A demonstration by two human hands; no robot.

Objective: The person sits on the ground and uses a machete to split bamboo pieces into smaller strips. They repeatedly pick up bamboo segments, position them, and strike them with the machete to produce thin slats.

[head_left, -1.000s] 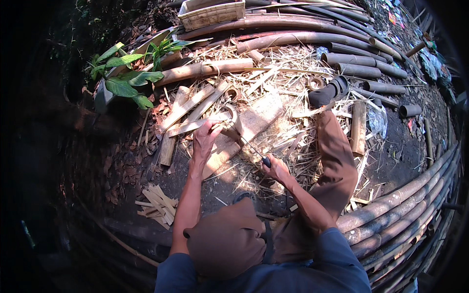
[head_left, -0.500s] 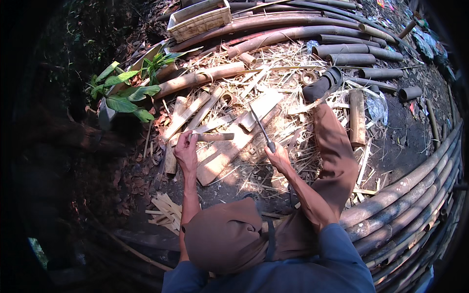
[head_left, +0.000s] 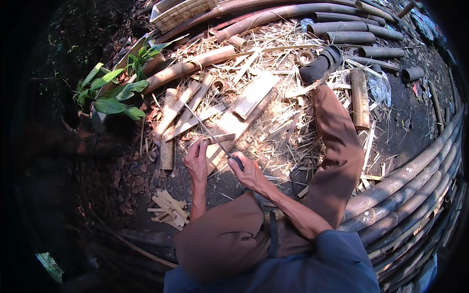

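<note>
My left hand [head_left: 197, 160] pinches one end of a short bamboo piece [head_left: 224, 137], which sticks out to the right above a wooden board [head_left: 240, 128]. The fingers of my right hand [head_left: 249, 174] are wrapped round the dark handle of a long, thin-bladed knife [head_left: 204, 125]. Its blade slants up and to the left, crossing the bamboo piece in this view; whether the two touch I cannot tell. A wide pale split of bamboo [head_left: 256, 95] lies on the far part of the board.
Split bamboo lengths [head_left: 177, 108] lie left of the board, shavings [head_left: 278, 132] all around. Thin slats [head_left: 168, 210] are piled near my left knee. Long poles [head_left: 391, 193] curve along the right. A crate [head_left: 183, 13], a leafy plant [head_left: 115, 93] and cut tubes [head_left: 349, 37] stand or lie beyond.
My right hand has moved left and nearer to me, bringing the knife from over the board across the bamboo piece. My left hand has shifted slightly right, still holding the piece.
</note>
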